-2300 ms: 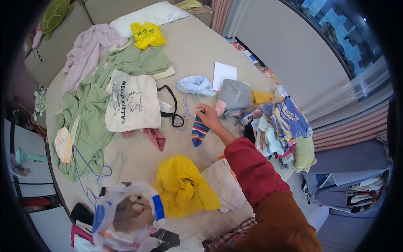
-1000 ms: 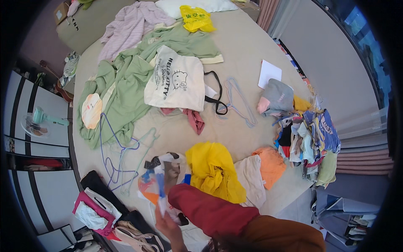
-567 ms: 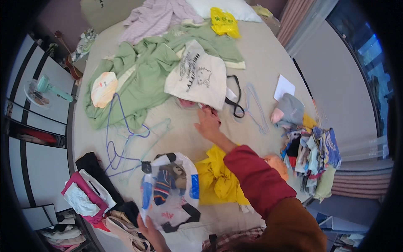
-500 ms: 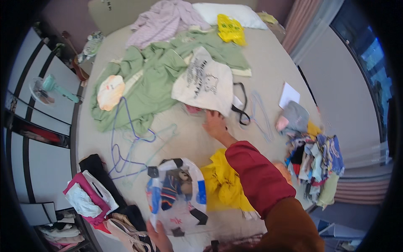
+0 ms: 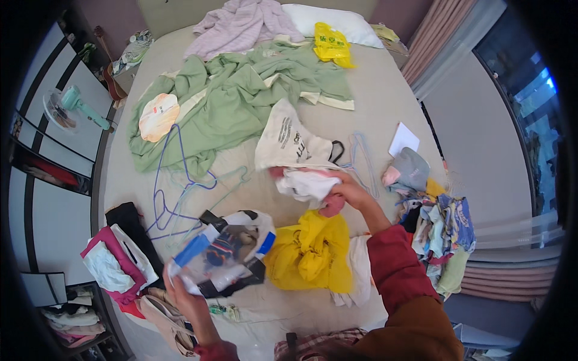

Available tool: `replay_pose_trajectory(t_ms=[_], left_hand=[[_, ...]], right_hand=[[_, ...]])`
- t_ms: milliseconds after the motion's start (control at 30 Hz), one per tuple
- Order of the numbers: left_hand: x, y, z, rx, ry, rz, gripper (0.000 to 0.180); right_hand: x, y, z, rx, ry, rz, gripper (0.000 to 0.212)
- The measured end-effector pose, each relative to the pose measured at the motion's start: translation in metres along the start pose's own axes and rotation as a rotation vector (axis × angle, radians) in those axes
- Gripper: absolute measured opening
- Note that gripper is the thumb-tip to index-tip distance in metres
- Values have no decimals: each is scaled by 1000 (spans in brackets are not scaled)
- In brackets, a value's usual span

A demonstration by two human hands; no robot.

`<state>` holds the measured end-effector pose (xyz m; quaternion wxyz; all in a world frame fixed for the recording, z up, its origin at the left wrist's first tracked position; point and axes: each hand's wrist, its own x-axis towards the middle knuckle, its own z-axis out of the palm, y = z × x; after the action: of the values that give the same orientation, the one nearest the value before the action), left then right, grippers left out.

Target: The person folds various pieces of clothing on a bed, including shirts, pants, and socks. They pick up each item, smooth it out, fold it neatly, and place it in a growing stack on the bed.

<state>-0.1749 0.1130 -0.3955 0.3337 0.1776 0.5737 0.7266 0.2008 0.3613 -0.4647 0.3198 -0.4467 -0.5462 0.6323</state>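
My right hand is closed on a bunched white and pink garment, slightly blurred, at the near opening of a cream printed tote bag. Whether part of the garment is still inside the tote is hidden. At lower left, my left hand grips the edge of a clear plastic bag with blue and black patches. The bag is tilted, and striped and brownish cloth items show inside it. Between the hands lies a crumpled yellow plastic bag, with a white cloth beside it.
A green quilt spreads over the far part of the bed. Purple hangers and pale ones lie on the left. Folded clothes sit at the left edge, and a clothes pile and grey cap at the right.
My right hand has come nearer and to the right, bringing the white and pink garment out. The tote has slid nearer. My left hand has lifted and tilted the clear bag leftward.
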Motion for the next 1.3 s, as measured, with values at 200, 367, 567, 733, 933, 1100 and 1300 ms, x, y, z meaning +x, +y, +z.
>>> replay_pose_trajectory(t_ms=[200, 367, 567, 733, 933, 1100, 1300], left_hand=[[16, 19, 46, -125, -69, 151, 31], [22, 7, 1, 657, -202, -67, 46], [-55, 45, -6, 1142, -108, 276, 73], [-158, 26, -24, 764, -560, -195, 49], [-246, -28, -62, 37, -406, -982, 60], [-219, 16, -97, -117, -432, -653, 63], [-207, 62, -109, -82, -320, -570, 57]], right_hand=[[-97, -52, -60, 808, 185, -87, 43], [-122, -98, -42, 607, 235, -81, 50], [-208, -81, 39, 244, 0, 19, 60], [-317, -27, 155, 225, -316, 110, 60], [-367, -48, 192, -206, -747, 15, 34], [-382, -58, 168, -10, -534, -42, 24], [-368, 19, 129, 1, -266, 57, 13]])
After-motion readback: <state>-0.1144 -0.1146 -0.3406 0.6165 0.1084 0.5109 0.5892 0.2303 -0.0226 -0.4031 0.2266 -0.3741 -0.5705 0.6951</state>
